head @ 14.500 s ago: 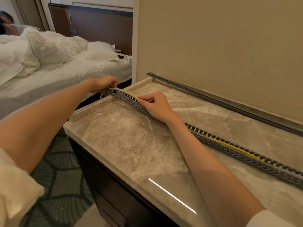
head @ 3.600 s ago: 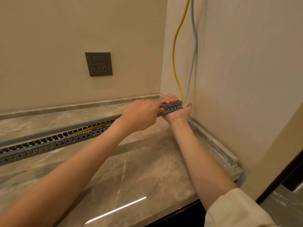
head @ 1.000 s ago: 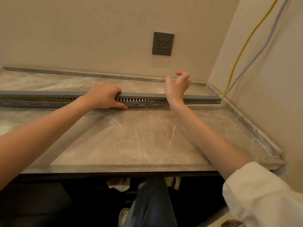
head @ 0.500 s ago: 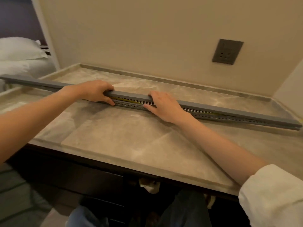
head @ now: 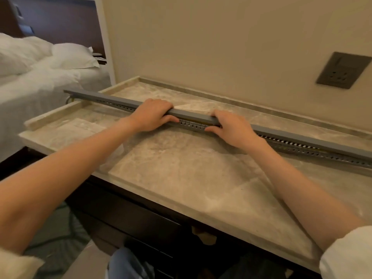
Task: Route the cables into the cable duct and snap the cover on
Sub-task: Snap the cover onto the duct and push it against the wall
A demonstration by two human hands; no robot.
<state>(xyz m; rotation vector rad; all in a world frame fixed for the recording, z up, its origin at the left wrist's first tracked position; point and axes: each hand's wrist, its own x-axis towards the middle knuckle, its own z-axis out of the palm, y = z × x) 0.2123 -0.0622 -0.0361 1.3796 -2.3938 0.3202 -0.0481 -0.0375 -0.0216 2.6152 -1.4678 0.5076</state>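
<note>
A long grey slotted cable duct (head: 302,151) lies across the marble counter (head: 181,168), running from the left end to the right edge of view. A grey cover (head: 191,115) sits along its top. My left hand (head: 151,115) and my right hand (head: 231,125) both clasp the cover and duct near the middle, fingers curled over the top, thumbs at the near side. A sliver of yellow cable (head: 198,124) shows under the cover between my hands. Right of my right hand the cover sits slightly above the duct's teeth.
A dark wall socket (head: 342,70) is on the beige wall at the right. A bed with white bedding (head: 40,77) stands beyond the counter's left end. The counter has a raised rim (head: 60,111) on the left and back. Dark drawers sit below.
My view has swung left along the counter. My right hand has slid left along the cover and now grips it closer to my left hand.
</note>
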